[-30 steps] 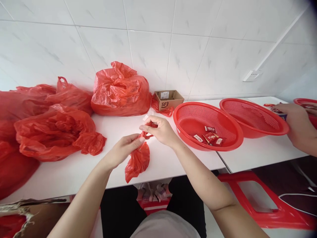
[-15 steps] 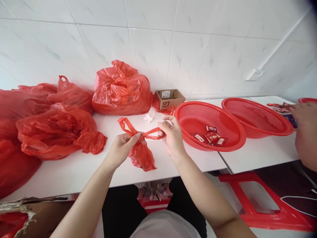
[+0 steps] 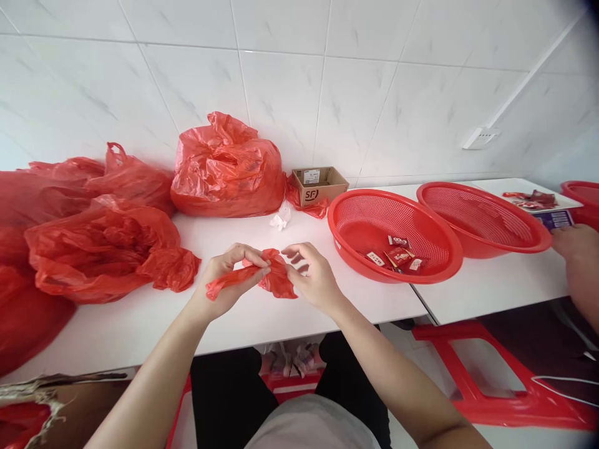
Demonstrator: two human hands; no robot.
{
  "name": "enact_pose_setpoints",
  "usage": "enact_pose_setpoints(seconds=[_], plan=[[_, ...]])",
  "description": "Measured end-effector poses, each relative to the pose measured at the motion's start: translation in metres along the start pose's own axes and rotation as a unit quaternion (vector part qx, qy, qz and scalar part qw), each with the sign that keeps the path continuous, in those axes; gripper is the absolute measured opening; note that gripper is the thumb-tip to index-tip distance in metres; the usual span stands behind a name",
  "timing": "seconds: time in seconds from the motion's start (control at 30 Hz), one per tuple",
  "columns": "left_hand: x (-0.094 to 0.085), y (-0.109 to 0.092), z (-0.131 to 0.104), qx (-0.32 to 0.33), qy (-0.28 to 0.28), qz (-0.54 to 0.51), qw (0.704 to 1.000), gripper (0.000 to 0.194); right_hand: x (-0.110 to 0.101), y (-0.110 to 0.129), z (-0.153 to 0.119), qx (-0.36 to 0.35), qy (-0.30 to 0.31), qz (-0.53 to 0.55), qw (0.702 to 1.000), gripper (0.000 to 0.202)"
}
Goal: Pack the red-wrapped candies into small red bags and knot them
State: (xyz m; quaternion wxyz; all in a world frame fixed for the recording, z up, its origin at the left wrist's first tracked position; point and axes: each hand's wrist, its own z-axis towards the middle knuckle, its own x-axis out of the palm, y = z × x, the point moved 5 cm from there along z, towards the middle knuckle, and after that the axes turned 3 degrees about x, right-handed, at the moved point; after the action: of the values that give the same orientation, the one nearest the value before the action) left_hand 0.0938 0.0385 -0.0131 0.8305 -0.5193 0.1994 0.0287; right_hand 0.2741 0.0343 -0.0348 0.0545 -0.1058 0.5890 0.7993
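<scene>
A small red plastic bag (image 3: pixel 279 279) is held over the white table, in front of my body. My left hand (image 3: pixel 229 277) pinches its gathered neck between thumb and fingers, and a strip of the bag hangs across that palm to the left. My right hand (image 3: pixel 313 274) is at the bag's right side, fingers apart and curved, its thumb near or touching the plastic. Whether that thumb presses on the bag is hard to tell. Close to the right hand stands a red basket (image 3: pixel 393 212) with several wrapped packets (image 3: pixel 399 255) inside.
Large red bags (image 3: pixel 229 168) line the left and back of the table (image 3: pixel 243 321). A small cardboard box (image 3: pixel 322 187) and crumpled white tissue (image 3: pixel 281 216) lie behind my hands. A second basket (image 3: pixel 482 218) stands further right, near another person's hand (image 3: pixel 578 249). An open carton (image 3: pixel 84 405) sits lower left.
The two bag loops that were pulled apart sideways are no longer spread. My right hand has let go of its loop and opened. The bag has turned and risen. The other person's hand has moved lower.
</scene>
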Motion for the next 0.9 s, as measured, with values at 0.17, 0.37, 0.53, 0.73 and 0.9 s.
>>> enact_pose_setpoints(seconds=[0.17, 0.37, 0.53, 0.73, 0.9], plan=[[0.005, -0.004, 0.001, -0.008, 0.064, -0.003, 0.998, 0.011, 0.016, 0.007, 0.005, -0.087, 0.056, 0.014, 0.995, 0.014], [0.009, 0.003, -0.007, 0.023, -0.076, -0.043, 0.996, 0.023, 0.031, 0.007, -0.014, -0.037, 0.022, 0.049, 0.998, 0.011], [0.014, 0.004, -0.019, 0.076, -0.176, 0.020, 0.981, 0.019, 0.034, 0.000, -0.016, 0.041, 0.084, 0.198, 0.976, 0.015], [0.004, -0.021, -0.015, 0.125, -0.100, 0.148, 0.976, 0.005, 0.029, -0.002, -0.009, 0.108, 0.170, 0.302, 0.932, 0.021], [-0.010, -0.036, -0.007, 0.134, 0.022, 0.184, 0.974, 0.004, 0.023, 0.015, -0.009, 0.066, 0.174, 0.189, 0.964, 0.015]])
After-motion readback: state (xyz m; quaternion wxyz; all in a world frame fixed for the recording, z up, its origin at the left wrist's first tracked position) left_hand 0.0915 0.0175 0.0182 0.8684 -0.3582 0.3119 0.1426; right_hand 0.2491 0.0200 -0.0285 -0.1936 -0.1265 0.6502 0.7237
